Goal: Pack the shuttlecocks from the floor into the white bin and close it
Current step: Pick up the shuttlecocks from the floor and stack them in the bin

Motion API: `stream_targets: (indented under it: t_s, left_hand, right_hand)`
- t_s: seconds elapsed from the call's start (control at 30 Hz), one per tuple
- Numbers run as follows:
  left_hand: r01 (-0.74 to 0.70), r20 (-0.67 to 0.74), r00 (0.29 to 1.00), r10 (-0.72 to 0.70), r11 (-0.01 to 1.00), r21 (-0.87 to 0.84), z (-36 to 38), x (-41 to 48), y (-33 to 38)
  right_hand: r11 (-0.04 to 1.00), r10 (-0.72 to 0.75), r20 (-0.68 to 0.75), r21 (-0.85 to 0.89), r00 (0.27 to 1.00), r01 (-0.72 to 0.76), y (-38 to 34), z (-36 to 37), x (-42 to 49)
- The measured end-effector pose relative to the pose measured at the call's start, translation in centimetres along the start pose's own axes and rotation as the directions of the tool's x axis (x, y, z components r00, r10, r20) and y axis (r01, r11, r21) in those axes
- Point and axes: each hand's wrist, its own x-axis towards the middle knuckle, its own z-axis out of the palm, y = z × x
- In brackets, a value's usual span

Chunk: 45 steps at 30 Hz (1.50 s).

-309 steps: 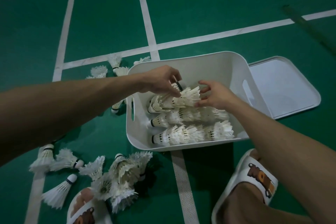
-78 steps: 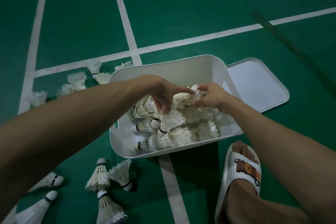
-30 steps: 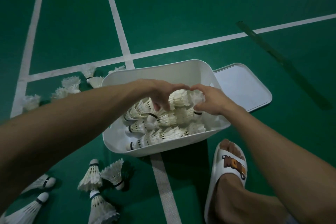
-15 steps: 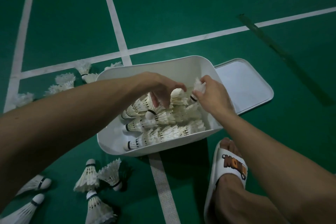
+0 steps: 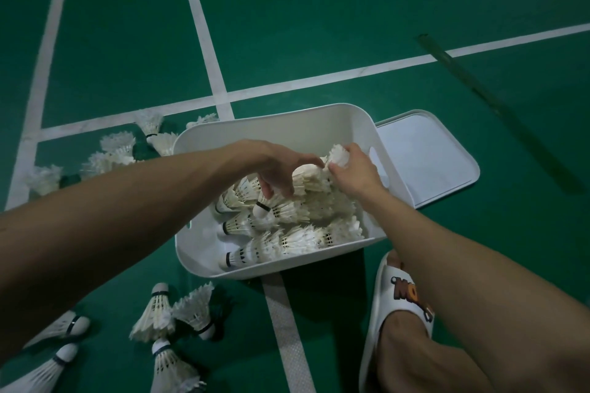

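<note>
While loose shuttlecocks (image 5: pixel 188 309) are lying on the floor (image 5: pixel 319 25), the right hand (image 5: pixel 354 169) is pinching one shuttlecock (image 5: pixel 339 156) above the white bin (image 5: pixel 287 128), and the left hand (image 5: pixel 274 166) is curling round a stacked row (image 5: pixel 308 177) inside.

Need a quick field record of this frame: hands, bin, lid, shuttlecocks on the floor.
left hand: over the bin, fingers down among packed shuttlecocks; grip unclear
right hand: pinches held shuttlecock at its feather end
white bin: open, partly filled, rows lying on their sides
lid: off, flat on the floor to the right of the bin
loose shuttlecocks: several on the floor near left, more past the bin's far left corner
task state: packing unfinished
</note>
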Motion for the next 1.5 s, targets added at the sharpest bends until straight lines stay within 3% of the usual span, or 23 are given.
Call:
stream_targets:
  t_s: [0.13,0.3,0.6,0.8,1.23,1.4,1.5]
  left_hand:
    - [-0.023,0.0,1.0,0.023,0.999,-0.027,0.2,-0.1,-0.1]
    - [-0.059,-0.012,0.998,0.058,0.998,-0.029,-0.2,-0.1,0.0]
    - [-0.034,-0.001,0.999,0.034,0.999,-0.024,0.2,0.0,-0.5]
    - [-0.03,-0.003,1.0,0.03,0.999,-0.015,0.3,0.3,-0.3]
    - [-0.039,-0.014,0.999,0.039,0.999,-0.011,0.3,-0.1,-0.9]
    - [-0.072,-0.062,0.995,0.072,0.997,-0.007,-0.6,-1.8,-0.9]
    - [-0.116,-0.145,0.982,0.125,0.991,0.07,-1.0,-2.8,-1.0]
  right_hand:
    - [0.98,0.134,0.09,0.135,0.987,-0.145,0.8,-0.2,0.9]
    - [0.991,0.128,-0.038,0.034,0.991,-0.127,0.8,0.0,1.0]
    - [0.996,-0.079,0.187,-0.02,0.979,0.084,1.0,-0.6,1.0]
    - [0.995,-0.087,0.048,-0.047,0.995,0.089,0.5,-1.2,0.9]
    - [1.0,-0.007,0.244,-0.012,0.97,0.01,0.5,-1.2,1.5]
    - [0.997,0.043,0.209,-0.074,0.977,-0.028,-0.4,-2.4,1.0]
    - [0.965,-0.014,0.156,-0.257,0.988,0.055,-0.8,-2.7,0.0]
